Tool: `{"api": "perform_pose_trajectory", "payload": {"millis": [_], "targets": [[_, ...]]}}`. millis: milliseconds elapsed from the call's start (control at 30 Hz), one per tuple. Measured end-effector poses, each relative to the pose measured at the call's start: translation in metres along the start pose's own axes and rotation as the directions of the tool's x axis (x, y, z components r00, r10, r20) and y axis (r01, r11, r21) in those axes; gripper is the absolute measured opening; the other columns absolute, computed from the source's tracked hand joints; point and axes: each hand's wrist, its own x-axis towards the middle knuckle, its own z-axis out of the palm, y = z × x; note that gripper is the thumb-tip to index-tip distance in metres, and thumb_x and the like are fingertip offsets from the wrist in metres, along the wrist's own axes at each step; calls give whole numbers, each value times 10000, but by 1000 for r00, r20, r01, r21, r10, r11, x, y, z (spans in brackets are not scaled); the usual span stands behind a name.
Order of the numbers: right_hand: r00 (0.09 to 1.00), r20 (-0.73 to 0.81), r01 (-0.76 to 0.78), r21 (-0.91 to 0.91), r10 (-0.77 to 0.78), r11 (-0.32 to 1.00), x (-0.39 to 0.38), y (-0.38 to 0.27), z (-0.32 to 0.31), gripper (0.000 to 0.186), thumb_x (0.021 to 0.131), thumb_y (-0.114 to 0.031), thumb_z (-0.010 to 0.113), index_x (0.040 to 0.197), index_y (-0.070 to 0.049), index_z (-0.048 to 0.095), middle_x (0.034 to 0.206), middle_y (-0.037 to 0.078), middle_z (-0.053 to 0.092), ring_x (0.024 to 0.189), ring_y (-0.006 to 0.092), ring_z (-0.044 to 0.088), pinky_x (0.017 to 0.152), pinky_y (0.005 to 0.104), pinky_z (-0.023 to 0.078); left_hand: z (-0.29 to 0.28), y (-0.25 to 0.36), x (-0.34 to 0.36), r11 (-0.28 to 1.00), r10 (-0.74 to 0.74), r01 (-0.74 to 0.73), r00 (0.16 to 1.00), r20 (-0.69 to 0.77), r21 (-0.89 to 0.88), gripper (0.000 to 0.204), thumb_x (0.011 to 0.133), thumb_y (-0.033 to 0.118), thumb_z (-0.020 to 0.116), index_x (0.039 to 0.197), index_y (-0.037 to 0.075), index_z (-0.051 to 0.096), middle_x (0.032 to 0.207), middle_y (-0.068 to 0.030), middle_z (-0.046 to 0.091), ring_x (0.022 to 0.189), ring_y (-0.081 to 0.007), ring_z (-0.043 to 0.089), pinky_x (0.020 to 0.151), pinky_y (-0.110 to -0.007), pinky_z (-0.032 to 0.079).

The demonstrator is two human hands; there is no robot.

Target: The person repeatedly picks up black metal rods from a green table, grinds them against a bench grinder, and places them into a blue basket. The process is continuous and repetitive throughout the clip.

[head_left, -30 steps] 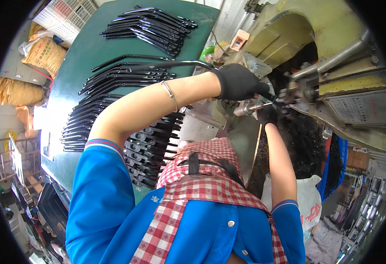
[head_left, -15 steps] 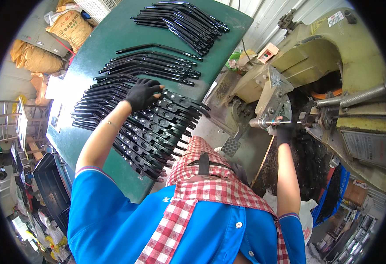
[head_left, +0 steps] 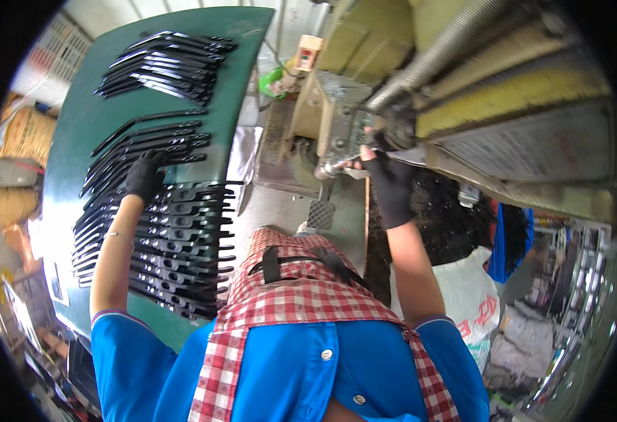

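My left hand (head_left: 145, 176), in a black glove that bares the fingertips, rests with fingers stretched over the black bent metal rods (head_left: 122, 151) in the middle of the green table (head_left: 76, 91). Right below it lies a row of black rods with flat, holed brackets (head_left: 182, 232) at their right ends. My right hand (head_left: 390, 186), gloved alike, is at the machine (head_left: 364, 105). Its fingers close round a thin shiny metal rod (head_left: 342, 162) beside the machine's fixture. Motion blurs the fingertips there.
Another stack of black bent rods (head_left: 164, 67) lies at the table's far end. A foot pedal (head_left: 320, 214) is on the floor below the fixture. Dark parts fill a bin (head_left: 449, 218) under the machine, near a white sack (head_left: 456, 288) and a blue crate (head_left: 512, 243).
My view has turned toward the right. My left hand has moved from the bracketed parts to the plain bent rods farther up the table. My right hand stays at the machine's metal rod.
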Motion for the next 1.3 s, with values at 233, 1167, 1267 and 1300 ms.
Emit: {"api": "perform_pose_trajectory", "payload": {"millis": [233,1167,1267,1300], "targets": [[949,-299,19,-272,-103,962,-4,73,-107,236,898,-118,621,1112,-31,573,950,86,638,816,185,623,730,333,536,14,0,13,997,36,-38,999,34,64,353,754,51,622,1078,185,594,1151,-79,578,1013,-350,595,786,-452,507],[972,229,-213,761,54,613,-51,-22,-95,367,912,-182,532,1248,-41,495,1220,178,563,1028,312,594,660,419,548,-104,257,-9,657,653,-640,747,-122,-398,293,925,388,565,981,107,622,696,-151,595,650,-376,592,576,-461,442],[982,182,-165,675,54,719,-53,-31,-77,344,859,-96,540,1193,-42,475,1165,226,552,965,328,624,680,434,565,-100,261,-10,642,663,-647,738,-127,-412,298,920,392,572,955,99,614,674,-150,589,641,-375,596,564,-462,440],[977,203,-183,622,69,762,-52,-30,-76,325,856,-92,540,1171,-42,480,1158,227,551,973,330,623,680,435,568,-101,263,-13,642,668,-649,735,-118,-408,298,920,393,572,951,100,613,671,-149,589,638,-376,596,561,-463,439]]}}
